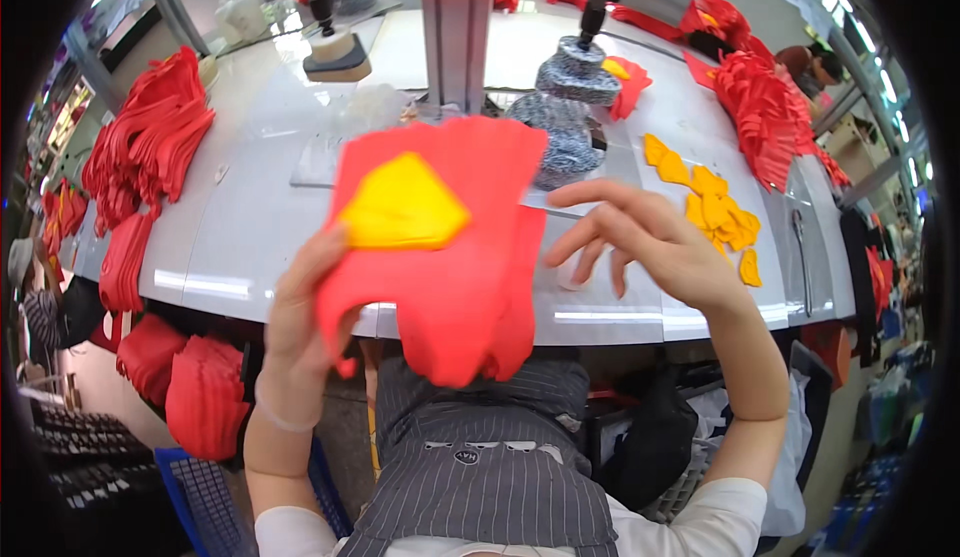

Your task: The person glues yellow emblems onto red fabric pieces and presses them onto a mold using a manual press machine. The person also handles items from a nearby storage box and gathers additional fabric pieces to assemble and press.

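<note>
My left hand (308,292) grips a red cut piece (480,257) by its left side and holds it up over the table's near edge. It looks soft and flat, with a curved notch at the bottom, and its lower edge is blurred. On its upper left lies a yellow five-sided patch (405,205). To the right, my right hand (640,242) is apart from the piece, fingers spread and bent, with nothing in them. Behind the piece stands a press form wrapped in mottled grey cloth (572,122), partly hidden.
Loose yellow patches (715,207) lie on the white table (235,227) at the right, beside a thin metal tool (802,262). Red pieces are heaped at the left (150,137) and far right (765,112). A metal post (458,47) rises at the centre, near a hanging pad (335,57).
</note>
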A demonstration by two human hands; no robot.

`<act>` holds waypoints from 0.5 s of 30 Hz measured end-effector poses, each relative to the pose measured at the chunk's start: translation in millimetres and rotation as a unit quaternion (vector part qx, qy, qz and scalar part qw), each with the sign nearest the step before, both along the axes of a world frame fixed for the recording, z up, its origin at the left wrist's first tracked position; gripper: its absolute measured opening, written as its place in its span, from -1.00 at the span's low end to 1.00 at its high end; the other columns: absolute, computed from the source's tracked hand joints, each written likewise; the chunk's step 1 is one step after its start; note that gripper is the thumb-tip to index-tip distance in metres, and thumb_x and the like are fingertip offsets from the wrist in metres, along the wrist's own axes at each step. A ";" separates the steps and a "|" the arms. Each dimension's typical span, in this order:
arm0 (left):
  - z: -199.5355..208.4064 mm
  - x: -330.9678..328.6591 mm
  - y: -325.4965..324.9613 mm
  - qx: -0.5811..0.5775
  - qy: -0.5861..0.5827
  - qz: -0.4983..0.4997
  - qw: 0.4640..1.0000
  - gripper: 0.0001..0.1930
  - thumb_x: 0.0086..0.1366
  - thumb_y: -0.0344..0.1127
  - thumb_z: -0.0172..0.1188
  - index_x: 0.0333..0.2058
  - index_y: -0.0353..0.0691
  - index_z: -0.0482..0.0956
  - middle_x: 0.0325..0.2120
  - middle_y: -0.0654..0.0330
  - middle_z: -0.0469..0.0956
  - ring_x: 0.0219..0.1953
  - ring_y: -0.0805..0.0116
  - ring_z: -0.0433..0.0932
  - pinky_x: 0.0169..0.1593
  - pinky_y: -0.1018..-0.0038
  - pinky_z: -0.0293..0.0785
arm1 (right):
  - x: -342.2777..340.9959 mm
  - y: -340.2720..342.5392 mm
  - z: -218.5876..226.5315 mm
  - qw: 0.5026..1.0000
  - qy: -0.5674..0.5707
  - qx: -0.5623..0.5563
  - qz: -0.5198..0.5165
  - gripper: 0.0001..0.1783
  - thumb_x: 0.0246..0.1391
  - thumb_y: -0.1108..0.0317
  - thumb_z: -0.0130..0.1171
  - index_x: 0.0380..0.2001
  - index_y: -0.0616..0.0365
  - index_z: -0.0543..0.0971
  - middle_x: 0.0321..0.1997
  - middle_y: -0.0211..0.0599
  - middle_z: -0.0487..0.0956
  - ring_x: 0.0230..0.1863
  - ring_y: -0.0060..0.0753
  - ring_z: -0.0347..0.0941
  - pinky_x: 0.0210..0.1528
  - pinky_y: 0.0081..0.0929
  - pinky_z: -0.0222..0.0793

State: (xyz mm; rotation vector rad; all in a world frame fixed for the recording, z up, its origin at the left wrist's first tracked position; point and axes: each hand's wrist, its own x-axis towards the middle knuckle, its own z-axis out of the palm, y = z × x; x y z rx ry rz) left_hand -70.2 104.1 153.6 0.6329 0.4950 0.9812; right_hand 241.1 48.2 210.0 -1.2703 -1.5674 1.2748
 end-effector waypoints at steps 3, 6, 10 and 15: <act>21.6 73.9 16.8 -0.021 0.075 -0.040 0.996 -0.58 0.32 -0.32 0.10 0.08 -0.43 0.34 -0.01 -0.02 0.48 0.00 0.21 0.53 0.12 0.34 0.46 | 14.8 -0.9 -1.2 0.988 0.059 -0.145 0.003 -0.60 0.32 0.11 -0.07 0.00 0.21 0.42 -0.25 -0.28 0.59 -0.35 -0.60 0.50 -0.45 -0.66 0.35; 13.8 121.4 49.3 -0.033 0.017 -0.131 0.991 -0.57 0.28 -0.32 0.16 0.06 -0.43 0.37 -0.06 0.03 0.52 -0.05 0.25 0.55 0.06 0.36 0.49 | 45.5 15.0 -29.1 0.968 0.154 -0.174 -0.100 -0.56 0.30 0.07 -0.04 0.07 0.17 0.41 -0.27 -0.40 0.56 -0.32 -0.63 0.48 -0.42 -0.65 0.33; -13.1 171.6 88.1 -0.020 0.074 -0.115 0.990 -0.58 0.25 -0.33 0.21 0.02 -0.41 0.41 -0.09 0.05 0.54 -0.08 0.28 0.56 -0.01 0.38 0.51 | 90.5 45.9 -55.8 0.965 0.189 -0.153 -0.099 -0.52 0.25 0.05 0.05 0.10 0.13 0.40 -0.28 -0.50 0.52 -0.28 -0.66 0.45 -0.37 -0.64 0.31; -42.6 226.9 145.4 0.198 0.273 -0.126 0.933 -0.51 0.17 -0.20 0.32 -0.02 -0.38 0.44 -0.13 0.08 0.56 -0.12 0.35 0.57 -0.06 0.44 0.50 | 131.2 87.6 -93.3 0.975 0.035 -0.083 -0.204 -0.36 0.11 -0.04 0.21 0.12 0.13 0.39 -0.26 -0.53 0.52 -0.27 -0.70 0.42 -0.33 -0.64 0.30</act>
